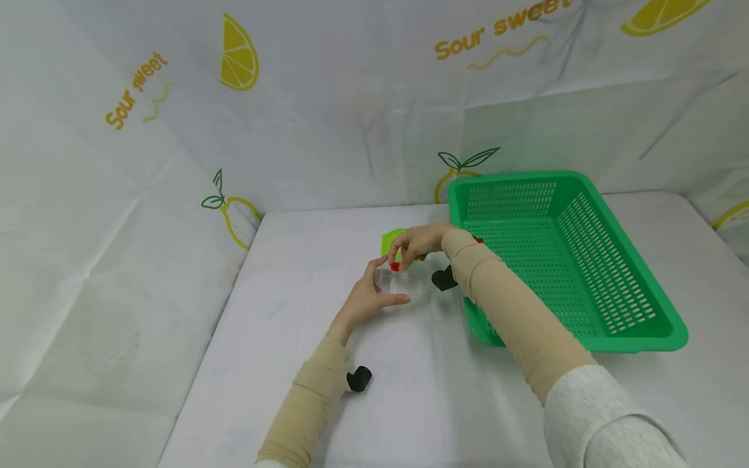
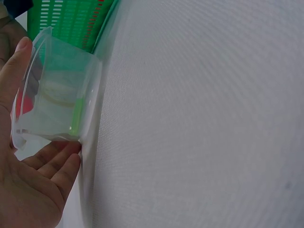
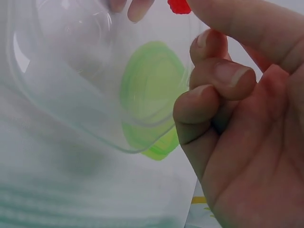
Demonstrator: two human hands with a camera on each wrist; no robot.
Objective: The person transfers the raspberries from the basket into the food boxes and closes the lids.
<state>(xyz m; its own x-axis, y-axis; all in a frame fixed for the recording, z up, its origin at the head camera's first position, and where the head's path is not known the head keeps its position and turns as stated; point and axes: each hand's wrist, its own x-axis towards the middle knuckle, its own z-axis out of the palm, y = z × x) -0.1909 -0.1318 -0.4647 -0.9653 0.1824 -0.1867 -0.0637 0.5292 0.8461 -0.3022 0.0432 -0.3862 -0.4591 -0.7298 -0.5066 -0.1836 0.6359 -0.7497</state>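
Note:
A clear plastic container (image 1: 383, 281) sits on the white cloth, with my left hand (image 1: 365, 300) curved around its side. In the left wrist view, the container (image 2: 64, 90) lies between my thumb and fingers (image 2: 61, 166), its rim close to my thumb. My right hand (image 1: 417, 244) is over the far side of the container, pinching a small bright red piece (image 1: 395, 266) between thumb and fingertips. In the right wrist view the red piece (image 3: 179, 5) looks bumpy and is partly cut off. A lime-green rounded item (image 1: 393, 238) lies just beyond the container, partly hidden by my right hand.
A large green slotted basket (image 1: 632, 273) stands to the right, partly behind my right forearm. A bit of red (image 1: 478, 240) shows at its left side, next to my sleeve. Behind the table hangs a white lemon-print cloth (image 1: 328, 117).

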